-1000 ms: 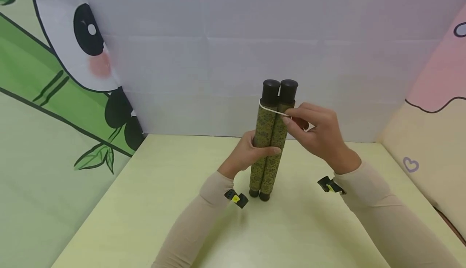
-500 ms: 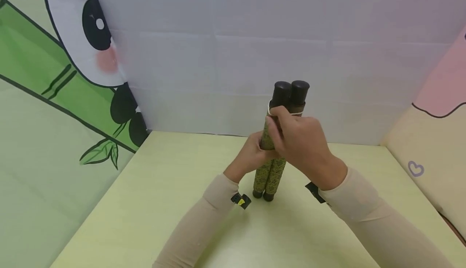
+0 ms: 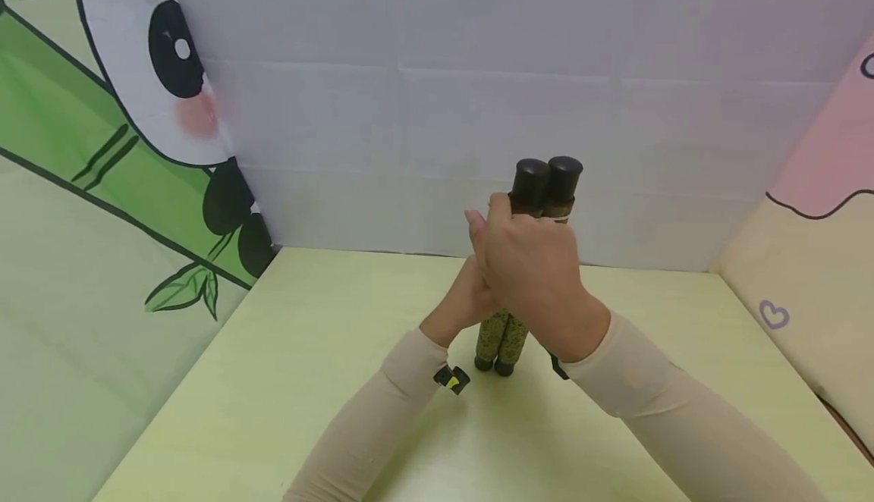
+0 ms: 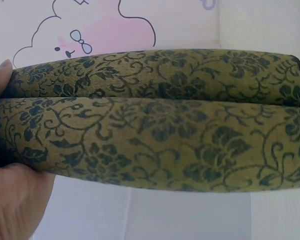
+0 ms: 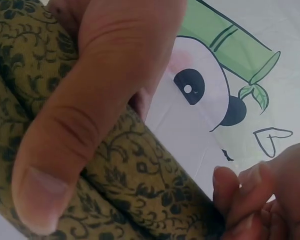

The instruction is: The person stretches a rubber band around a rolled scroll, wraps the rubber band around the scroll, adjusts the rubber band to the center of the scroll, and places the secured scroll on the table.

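A handscroll [image 3: 501,339] rolled from both ends into two side-by-side rolls stands tilted, with black knobs [image 3: 531,180] at the top. Olive brocade with dark flowers covers it, seen close in the left wrist view as paired rolls [image 4: 165,145]. My left hand [image 3: 464,301] grips both rolls around the middle, its thumb [image 5: 60,160] lying across them. A thin white cord [image 3: 560,219] crosses the rolls just below the knobs. My right hand [image 3: 536,259] is in front of the scroll, fingertips bunched at its left edge on the cord, whose end is hidden.
Below is a pale yellow-green table [image 3: 328,320]. A whitish backdrop [image 3: 382,123] rises at its far edge, with a panda-and-bamboo picture on the left and a pink-and-cream panel [image 3: 826,244] on the right.
My right hand has swept left across the front of the scroll, drawing the cord from the right side round to the left. My left hand keeps its grip on the rolls.
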Available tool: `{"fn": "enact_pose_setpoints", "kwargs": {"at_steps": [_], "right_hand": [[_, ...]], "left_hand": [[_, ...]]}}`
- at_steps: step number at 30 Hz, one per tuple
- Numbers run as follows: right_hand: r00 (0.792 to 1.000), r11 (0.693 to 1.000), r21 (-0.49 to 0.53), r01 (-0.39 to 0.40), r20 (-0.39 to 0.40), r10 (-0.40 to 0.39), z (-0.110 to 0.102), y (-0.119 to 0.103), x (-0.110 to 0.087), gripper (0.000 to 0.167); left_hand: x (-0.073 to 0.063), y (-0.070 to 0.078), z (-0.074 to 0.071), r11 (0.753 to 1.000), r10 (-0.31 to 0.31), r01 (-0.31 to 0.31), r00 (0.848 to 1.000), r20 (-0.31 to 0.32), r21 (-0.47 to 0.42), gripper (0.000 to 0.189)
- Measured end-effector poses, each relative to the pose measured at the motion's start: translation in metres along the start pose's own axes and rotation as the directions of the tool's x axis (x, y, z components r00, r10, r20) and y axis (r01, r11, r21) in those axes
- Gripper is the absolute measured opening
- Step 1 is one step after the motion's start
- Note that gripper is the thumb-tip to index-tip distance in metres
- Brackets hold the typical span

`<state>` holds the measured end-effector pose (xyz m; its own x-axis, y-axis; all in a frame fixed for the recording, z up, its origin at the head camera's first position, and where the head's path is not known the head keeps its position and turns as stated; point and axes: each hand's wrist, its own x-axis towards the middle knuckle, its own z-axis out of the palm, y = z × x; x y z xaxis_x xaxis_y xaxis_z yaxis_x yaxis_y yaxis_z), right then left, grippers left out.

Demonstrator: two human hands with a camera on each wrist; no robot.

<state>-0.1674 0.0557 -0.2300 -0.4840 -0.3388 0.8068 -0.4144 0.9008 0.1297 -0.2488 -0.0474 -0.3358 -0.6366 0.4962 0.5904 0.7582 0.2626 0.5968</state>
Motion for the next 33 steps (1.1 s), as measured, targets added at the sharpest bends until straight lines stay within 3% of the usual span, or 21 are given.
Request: {"fn": "enact_pose_setpoints", "kwargs": {"at_steps": [4,8,12,16,20,22,28,33], "right_hand": [[0.999,0.999,-0.027,-0.025,0.02,0.026,0.0,-0.005,0.001,0.036],[1.0,1.0,-0.018,0.01,0.003,-0.01,0.003,-0.002,-0.001,0.03],[0.996,0.996,0.054,0.074,-0.048,-0.071,0.007,0.008,-0.005,0.019],[0.981,0.978,0.141,0.156,-0.141,-0.137,0.008,0.021,-0.01,0.011],[0.956,0.955,0.182,0.234,-0.221,-0.192,0.003,0.03,-0.012,0.004],[0.945,0.946,0.186,0.265,-0.243,-0.217,-0.001,0.033,-0.012,0.002],[0.911,0.925,0.118,0.361,-0.257,-0.323,-0.017,0.038,-0.011,0.01],[0.894,0.914,0.089,0.395,-0.267,-0.36,-0.019,0.045,-0.012,0.011]], "left_hand": [[-0.001,0.002,-0.002,0.999,-0.026,0.026,1.0,0.003,0.034,0.015],[0.0,0.003,-0.003,0.998,-0.061,0.061,0.998,0.006,0.017,0.016],[-0.002,0.001,-0.003,0.986,-0.081,0.084,0.996,0.023,-0.144,0.017],[-0.006,-0.001,-0.001,0.939,-0.103,0.115,0.993,0.056,-0.323,0.005],[-0.008,-0.001,0.0,0.902,-0.131,0.155,0.988,0.086,-0.404,0.03],[-0.008,-0.001,-0.001,0.881,-0.141,0.177,0.984,0.113,-0.438,0.033],[-0.01,-0.002,-0.005,0.814,-0.178,0.234,0.972,0.155,-0.531,0.031],[-0.01,-0.002,-0.007,0.785,-0.178,0.234,0.972,0.153,-0.573,0.032]]}}
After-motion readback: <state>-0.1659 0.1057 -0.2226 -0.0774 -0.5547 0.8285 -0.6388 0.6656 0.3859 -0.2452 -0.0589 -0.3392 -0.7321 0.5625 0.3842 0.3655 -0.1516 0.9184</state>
